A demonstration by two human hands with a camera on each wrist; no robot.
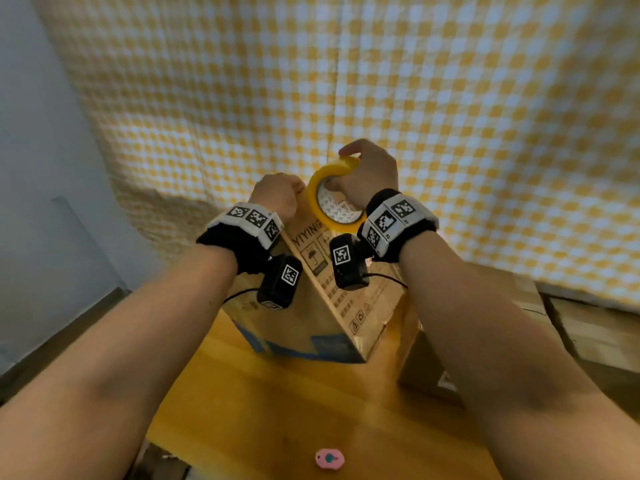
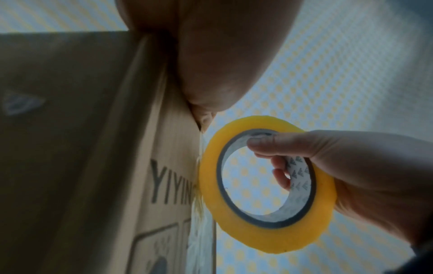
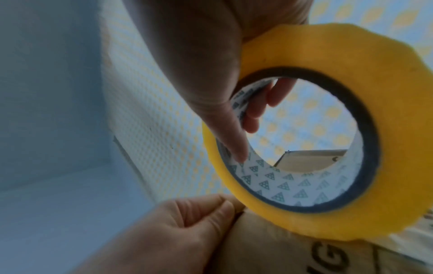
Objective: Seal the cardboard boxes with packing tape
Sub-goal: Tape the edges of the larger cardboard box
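Note:
A tall cardboard box (image 1: 311, 320) printed "YIYING" stands on the yellow table (image 1: 277, 410). My left hand (image 1: 277, 192) grips the box's top edge, its thumb and curled fingers (image 3: 187, 220) pressed together there. At the box's top right, my right hand (image 1: 370, 168) holds a yellow roll of packing tape (image 1: 316, 188), with its thumb (image 2: 276, 142) inside the core and its fingers over the rim. The roll (image 2: 267, 185) touches the box's side (image 2: 93, 129). A clear strip of tape (image 2: 199, 222) runs down the box below the roll.
A yellow-and-white checked cloth (image 1: 450, 98) hangs right behind the box. More cardboard boxes (image 1: 588, 327) lie at the right, one low box (image 1: 426, 368) beside the tall one. A small pink object (image 1: 329, 459) sits near the table's front edge. A pale wall (image 1: 41, 168) is at the left.

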